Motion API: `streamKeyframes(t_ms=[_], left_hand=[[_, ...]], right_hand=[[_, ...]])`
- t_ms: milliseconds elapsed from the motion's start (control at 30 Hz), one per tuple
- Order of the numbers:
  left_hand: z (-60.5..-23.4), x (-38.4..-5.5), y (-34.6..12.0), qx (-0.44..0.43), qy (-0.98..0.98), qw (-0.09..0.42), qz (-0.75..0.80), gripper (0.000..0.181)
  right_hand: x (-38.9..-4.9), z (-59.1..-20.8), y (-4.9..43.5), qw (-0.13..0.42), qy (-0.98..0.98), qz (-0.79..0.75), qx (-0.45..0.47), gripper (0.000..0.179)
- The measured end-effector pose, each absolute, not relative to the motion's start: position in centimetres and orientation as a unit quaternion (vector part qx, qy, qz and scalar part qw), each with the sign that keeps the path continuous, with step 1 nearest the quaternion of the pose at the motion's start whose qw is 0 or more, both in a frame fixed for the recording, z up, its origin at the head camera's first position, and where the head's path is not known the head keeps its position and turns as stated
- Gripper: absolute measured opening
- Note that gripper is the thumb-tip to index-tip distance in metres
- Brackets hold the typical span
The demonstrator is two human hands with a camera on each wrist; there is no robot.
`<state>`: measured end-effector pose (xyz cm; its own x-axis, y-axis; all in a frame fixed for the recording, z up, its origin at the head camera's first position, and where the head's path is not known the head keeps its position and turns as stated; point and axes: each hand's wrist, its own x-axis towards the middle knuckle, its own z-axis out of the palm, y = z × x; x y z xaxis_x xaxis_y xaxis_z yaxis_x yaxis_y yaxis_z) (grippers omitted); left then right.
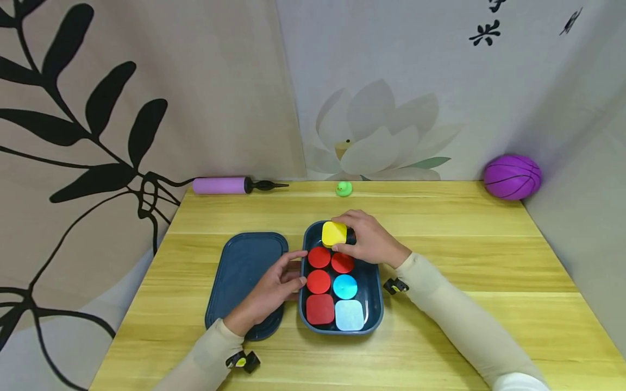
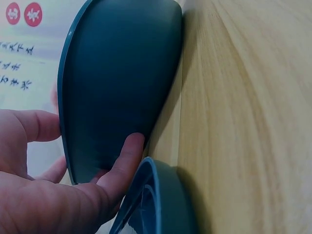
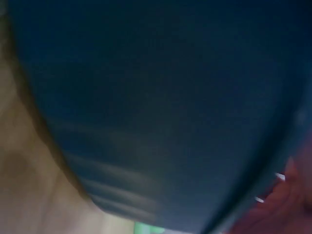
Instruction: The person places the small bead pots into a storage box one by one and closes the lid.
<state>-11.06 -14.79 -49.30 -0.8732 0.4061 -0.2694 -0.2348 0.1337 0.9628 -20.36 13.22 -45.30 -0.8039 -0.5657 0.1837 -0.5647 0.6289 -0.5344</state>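
Observation:
A dark blue rectangular box [image 1: 374, 298] stands on the wooden table, with flat coloured pieces inside. These are three red discs [image 1: 319, 282], a blue disc [image 1: 345, 286], a red rounded square [image 1: 320, 309] and a pale blue square [image 1: 349, 315]. My right hand [image 1: 367, 239] pinches a yellow rounded square piece [image 1: 335, 233] between thumb and fingers at the box's far end. At the box's left side is my left hand [image 1: 281, 279], its extended forefinger and thumb touching the wall. In the left wrist view the thumb [image 2: 127, 156] lies against that outer wall.
A matching dark blue lid [image 1: 239, 271] lies left of the box, partly under my left forearm. Along the back edge are a purple hand pump [image 1: 220, 185], a green toy duck [image 1: 344, 188] and a purple ball [image 1: 512, 177]. Printed cloth walls rise behind the table.

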Motion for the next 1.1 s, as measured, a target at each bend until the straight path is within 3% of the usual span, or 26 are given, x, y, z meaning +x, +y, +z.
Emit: streamKeyframes(t_ms=[533,1100], left_hand=[[-49.2,-11.0,-14.8,0.062,0.712,0.245,0.655,0.059],[-49.3,-11.1,-14.8,0.063,0.710,0.242,0.658,0.059]], right_hand=[[-20.0,-47.0,11.8,-0.006,0.933,-0.193,-0.303,0.061],[-20.2,-46.8,12.2,-0.021,0.926,-0.219,-0.307,0.051]])
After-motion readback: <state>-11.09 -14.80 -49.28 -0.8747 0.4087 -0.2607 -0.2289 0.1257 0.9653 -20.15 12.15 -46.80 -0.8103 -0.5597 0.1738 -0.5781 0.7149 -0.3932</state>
